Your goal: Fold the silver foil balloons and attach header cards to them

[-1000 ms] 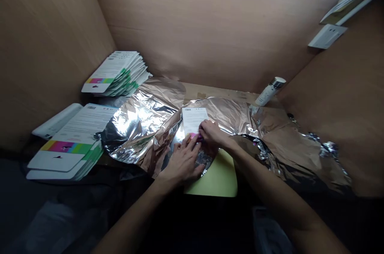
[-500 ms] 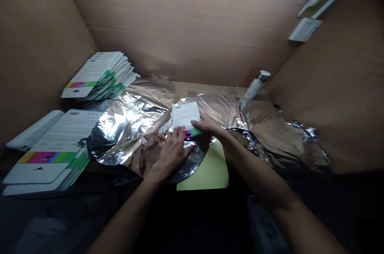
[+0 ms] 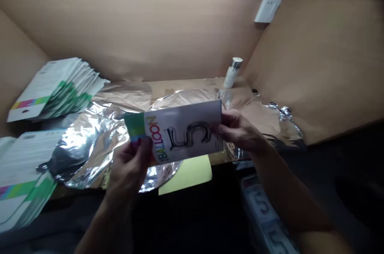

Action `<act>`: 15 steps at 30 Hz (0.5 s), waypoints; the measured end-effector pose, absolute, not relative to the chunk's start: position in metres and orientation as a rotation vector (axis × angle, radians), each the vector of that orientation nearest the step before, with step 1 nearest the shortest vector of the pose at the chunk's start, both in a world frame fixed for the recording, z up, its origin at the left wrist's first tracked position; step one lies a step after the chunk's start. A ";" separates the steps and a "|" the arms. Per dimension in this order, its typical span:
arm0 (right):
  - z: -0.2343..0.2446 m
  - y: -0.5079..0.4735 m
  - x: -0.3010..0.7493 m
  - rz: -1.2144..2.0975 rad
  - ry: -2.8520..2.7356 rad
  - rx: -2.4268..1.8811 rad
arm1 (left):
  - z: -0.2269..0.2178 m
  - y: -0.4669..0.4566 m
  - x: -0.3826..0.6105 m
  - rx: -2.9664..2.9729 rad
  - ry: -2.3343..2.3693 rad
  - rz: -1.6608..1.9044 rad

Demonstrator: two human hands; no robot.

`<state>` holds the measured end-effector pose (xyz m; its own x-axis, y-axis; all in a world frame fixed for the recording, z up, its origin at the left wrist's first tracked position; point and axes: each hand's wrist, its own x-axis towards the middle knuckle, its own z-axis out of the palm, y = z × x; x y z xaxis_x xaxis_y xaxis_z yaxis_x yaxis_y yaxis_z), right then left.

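Both hands hold one balloon package (image 3: 180,136) sideways above the table. It is a grey card printed with "BALLOON" and a silver figure 5, with a green and coloured strip at its left end. My left hand (image 3: 132,166) grips that left end, thumb over the front. My right hand (image 3: 240,132) pinches the right edge. Beneath the package lies crumpled silver foil (image 3: 99,134) spread over the table, and a pale yellow sheet (image 3: 189,174) sticks out at the near edge.
Two stacks of flat packages sit at the left, one at the back (image 3: 54,90) and one nearer (image 3: 21,178). A white bottle with a silver cap (image 3: 232,72) stands in the back corner. Brown board walls (image 3: 168,18) enclose the table. More "5" packages (image 3: 267,214) lie low right.
The package lay flat on the foil, white back up, under both hands. It has been lifted and turned over, so its printed front faces me. The camera has tilted and swung right.
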<state>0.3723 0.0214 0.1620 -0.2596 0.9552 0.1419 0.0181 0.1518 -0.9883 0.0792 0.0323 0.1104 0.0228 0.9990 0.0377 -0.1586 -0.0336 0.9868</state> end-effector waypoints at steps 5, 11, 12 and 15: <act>0.107 -0.046 0.398 1.396 -1.174 -1.191 | 0.098 0.003 0.123 0.905 1.005 0.898; 0.031 -0.118 0.429 1.426 -0.702 -1.253 | 0.070 -0.022 0.181 0.716 0.733 0.604; 0.026 -0.128 0.432 1.426 -0.655 -1.252 | 0.067 -0.022 0.190 0.720 0.707 0.588; 0.022 -0.146 0.438 1.409 -0.583 -1.255 | 0.065 -0.015 0.210 0.771 0.652 0.518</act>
<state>0.4378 -0.1457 0.0220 0.1693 0.9175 -0.3598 -0.3946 -0.2715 -0.8778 0.2097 -0.0153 0.0651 0.6886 0.6397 -0.3417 -0.1882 0.6126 0.7676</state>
